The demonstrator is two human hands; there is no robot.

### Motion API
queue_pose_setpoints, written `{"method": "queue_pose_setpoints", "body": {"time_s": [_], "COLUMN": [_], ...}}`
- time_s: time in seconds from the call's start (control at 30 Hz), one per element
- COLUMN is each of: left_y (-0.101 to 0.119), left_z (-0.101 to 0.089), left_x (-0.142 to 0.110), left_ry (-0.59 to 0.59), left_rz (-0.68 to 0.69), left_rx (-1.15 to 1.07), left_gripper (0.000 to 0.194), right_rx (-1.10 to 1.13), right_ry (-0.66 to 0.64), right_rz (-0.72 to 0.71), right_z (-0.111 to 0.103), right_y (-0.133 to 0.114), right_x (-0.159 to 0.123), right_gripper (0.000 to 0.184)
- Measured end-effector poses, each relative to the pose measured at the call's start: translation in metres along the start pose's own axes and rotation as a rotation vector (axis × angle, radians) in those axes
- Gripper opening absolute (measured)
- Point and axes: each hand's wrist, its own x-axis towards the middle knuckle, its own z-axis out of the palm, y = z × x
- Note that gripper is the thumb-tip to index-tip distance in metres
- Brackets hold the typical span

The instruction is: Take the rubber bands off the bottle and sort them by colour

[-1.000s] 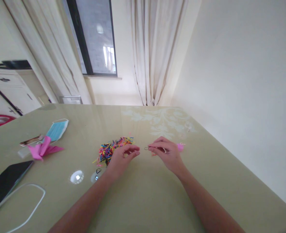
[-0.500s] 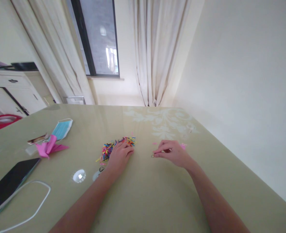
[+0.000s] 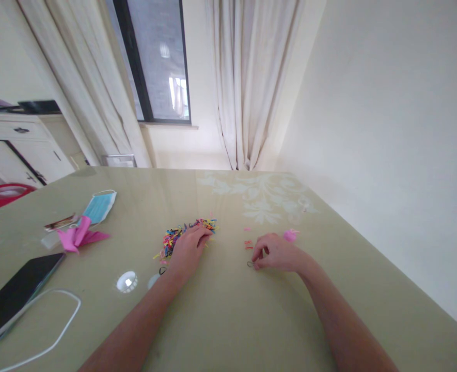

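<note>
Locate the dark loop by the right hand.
Head view, right of centre: the dark loop is at the right hand's fingertips, nearer the wearer than the red bands.

The dark loop [image 3: 250, 264] gripped by the right hand [image 3: 277, 252] looks rubbery, the tabletop [image 3: 228, 310] beneath that grip smooth and glossy, and, left of it, the heaped bands [image 3: 170, 241] rubbery, the folded pink shape [image 3: 80, 236] matt and papery, the mask [image 3: 99, 207] cloth-like, the phone [image 3: 21, 289] glossy.

Multicoloured pile [image 3: 171, 238], dark loop [image 3: 250, 264], pink paper [image 3: 79, 236], blue mask [image 3: 98, 207], pale-flowered olive tabletop [image 3: 224, 310]
</note>
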Motion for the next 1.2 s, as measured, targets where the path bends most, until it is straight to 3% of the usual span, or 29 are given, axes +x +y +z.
{"method": "queue_pose_setpoints", "body": {"time_s": [0.13,0.23,0.37,0.53,0.77,0.97,1.2], "left_y": [0.003,0.005,0.013,0.028,0.039,0.04,0.038], "left_z": [0.001,0.005,0.009,0.008,0.01,0.01,0.012], "left_x": [0.002,0.003,0.0,-0.005,-0.009,-0.009,-0.01], "left_ry": [0.048,0.048,0.006,-0.102,-0.24,-0.22,-0.217], "left_rz": [-0.029,-0.073,-0.079,-0.11,-0.181,-0.193,-0.208], "left_rx": [-0.13,-0.347,-0.46,-0.597,-0.852,-0.91,-0.936], "left_gripper": [0.019,0.017,0.017,0.019,0.028,0.031,0.036], "right_rx": [-0.024,0.011,0.104,0.203,0.284,0.457,0.67], "right_ry": [0.041,0.171,0.365,0.443,0.464,0.395,0.428], "right_rz": [-0.01,-0.075,-0.148,-0.172,-0.151,-0.08,-0.072], "right_z": [-0.001,0.002,0.021,0.047,0.05,0.055,0.056], "right_y": [-0.006,-0.017,-0.034,-0.045,-0.048,-0.047,-0.045], "right_x": [-0.001,0.003,0.013,0.019,0.019,0.021,0.024], "right_gripper": [0.012,0.011,0.019,0.034,0.035,0.026,0.025]}}
